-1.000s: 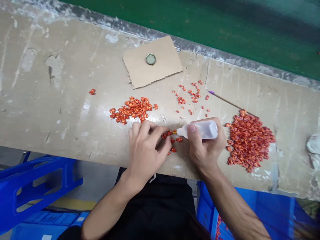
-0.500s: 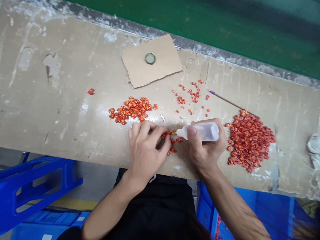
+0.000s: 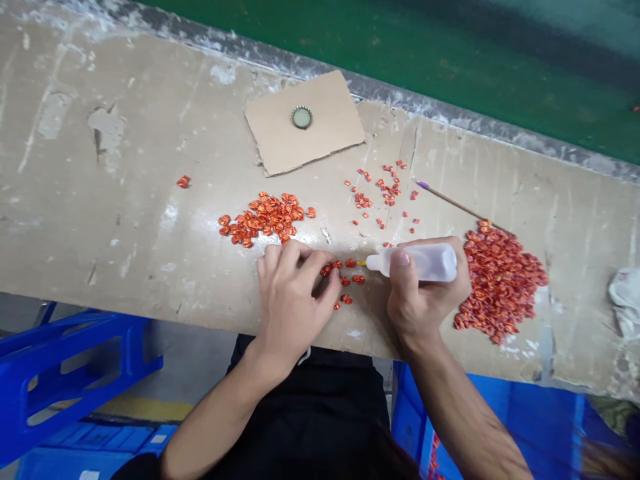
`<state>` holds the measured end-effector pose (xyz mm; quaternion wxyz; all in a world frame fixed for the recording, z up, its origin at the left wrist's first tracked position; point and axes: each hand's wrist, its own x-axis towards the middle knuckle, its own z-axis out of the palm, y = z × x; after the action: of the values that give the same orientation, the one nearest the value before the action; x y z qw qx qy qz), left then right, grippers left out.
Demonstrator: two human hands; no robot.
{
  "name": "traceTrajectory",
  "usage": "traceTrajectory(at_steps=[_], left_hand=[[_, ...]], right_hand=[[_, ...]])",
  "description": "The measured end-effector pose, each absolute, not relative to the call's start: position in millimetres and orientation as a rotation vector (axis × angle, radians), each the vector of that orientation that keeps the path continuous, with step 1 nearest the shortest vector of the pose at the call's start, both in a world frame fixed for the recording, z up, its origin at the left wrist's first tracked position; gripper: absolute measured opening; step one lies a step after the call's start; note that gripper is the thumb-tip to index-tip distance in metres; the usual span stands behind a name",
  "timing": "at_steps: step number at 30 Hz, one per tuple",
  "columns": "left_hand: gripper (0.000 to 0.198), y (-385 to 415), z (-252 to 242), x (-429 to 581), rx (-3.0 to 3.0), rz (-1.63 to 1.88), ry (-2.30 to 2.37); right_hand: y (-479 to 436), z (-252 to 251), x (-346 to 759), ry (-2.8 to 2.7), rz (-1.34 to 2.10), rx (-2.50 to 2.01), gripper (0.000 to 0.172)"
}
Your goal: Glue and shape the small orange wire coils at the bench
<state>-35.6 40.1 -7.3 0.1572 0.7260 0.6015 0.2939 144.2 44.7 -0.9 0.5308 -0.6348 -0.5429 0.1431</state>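
Squeeze bottle [image 3: 433,262] is clasped in the closed right grip [image 3: 423,293]; the left grip [image 3: 293,300] is curled beside orange pieces [image 3: 345,281], its hold unclear. Those could be knocked by a misjudged nozzle [image 3: 362,263].

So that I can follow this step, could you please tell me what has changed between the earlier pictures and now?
The right hand has moved rightward, still gripping the translucent squeeze bottle, whose tip is now farther from the small orange-red pieces. The left hand stays curled beside those pieces, and the bottle cap stays on its cardboard.
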Motion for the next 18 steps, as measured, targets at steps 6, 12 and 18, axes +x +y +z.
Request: traceTrajectory(at_steps=[6, 12, 18], left_hand=[[0.007, 40.2, -8.4, -35.6, 2.091, 0.844, 1.727], [0.012, 40.3, -9.4, -35.9, 2.098, 0.843, 1.715], [0.023, 42.5, -5.0, -37.3, 2.124, 0.795, 1.577]], right_hand=[[43.6, -0.5, 143.3, -1.325, 0.331, -1.56, 0.032], [42.8, -1.0, 143.3, -1.351, 0.291, -1.616, 0.033], [42.1, 0.5, 142.6, -1.336, 0.343, -1.568, 0.027]])
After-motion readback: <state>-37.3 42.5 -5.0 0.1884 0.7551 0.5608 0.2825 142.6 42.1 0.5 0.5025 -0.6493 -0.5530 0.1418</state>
